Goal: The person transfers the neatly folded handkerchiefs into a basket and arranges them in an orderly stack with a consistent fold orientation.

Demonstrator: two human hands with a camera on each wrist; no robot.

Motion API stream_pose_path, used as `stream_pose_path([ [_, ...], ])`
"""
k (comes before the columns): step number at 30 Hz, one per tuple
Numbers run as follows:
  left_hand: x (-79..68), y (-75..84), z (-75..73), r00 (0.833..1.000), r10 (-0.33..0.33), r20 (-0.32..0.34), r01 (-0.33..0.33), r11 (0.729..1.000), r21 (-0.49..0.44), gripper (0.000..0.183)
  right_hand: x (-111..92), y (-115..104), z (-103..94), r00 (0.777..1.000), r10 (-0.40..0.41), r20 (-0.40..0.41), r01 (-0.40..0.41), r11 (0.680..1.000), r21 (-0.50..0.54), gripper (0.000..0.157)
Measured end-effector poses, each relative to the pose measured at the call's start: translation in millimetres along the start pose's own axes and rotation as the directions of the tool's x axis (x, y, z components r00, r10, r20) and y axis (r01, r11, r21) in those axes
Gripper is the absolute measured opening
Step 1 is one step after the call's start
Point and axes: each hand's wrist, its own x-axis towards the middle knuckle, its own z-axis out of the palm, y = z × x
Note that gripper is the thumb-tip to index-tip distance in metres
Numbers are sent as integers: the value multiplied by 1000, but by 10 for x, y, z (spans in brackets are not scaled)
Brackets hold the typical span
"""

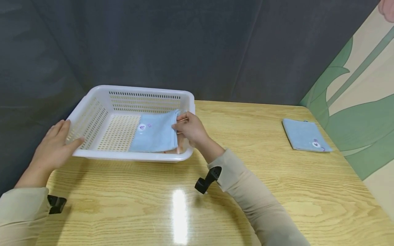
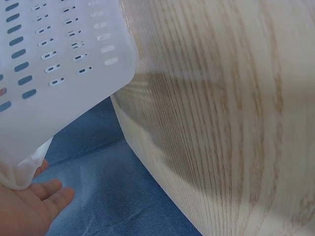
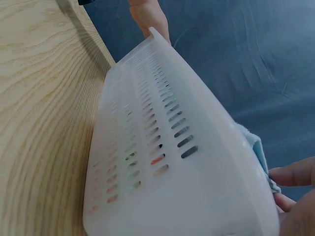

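A white perforated plastic basket [image 1: 138,156] stands on the table. A folded light-blue hand towel [image 1: 155,131] with a small embroidered motif lies inside, over the right half of its floor. My right hand [image 1: 192,130] pinches the towel's right edge between thumb and fingers. In the right wrist view, a towel edge [image 3: 256,145] shows above the basket rim beside those fingers. My left hand [image 1: 53,147] rests at the basket's front-left corner, fingers fairly straight along the outside and thumb over the rim. Under the towel, something orange-pink [image 1: 179,145] is partly hidden.
A second folded light-blue towel [image 1: 306,135] lies at the table's right side. The wooden table [image 1: 246,191] ends at a dark curtain [image 1: 184,44] behind, with a painted wall [image 1: 366,102] on the right. A camera [image 1: 207,180] is strapped to the right wrist.
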Motion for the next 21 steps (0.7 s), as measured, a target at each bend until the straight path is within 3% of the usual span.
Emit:
stream_pose_path([
  [6,6,-3,-13,1000,10,-3,-10,1000,0,73,-25,21,-32,1000,-15,-7,15,997,77,15],
  [21,2,-6,-12,1000,6,-3,-6,1000,7,73,-114,38,-82,1000,-25,-2,25,996,89,16],
])
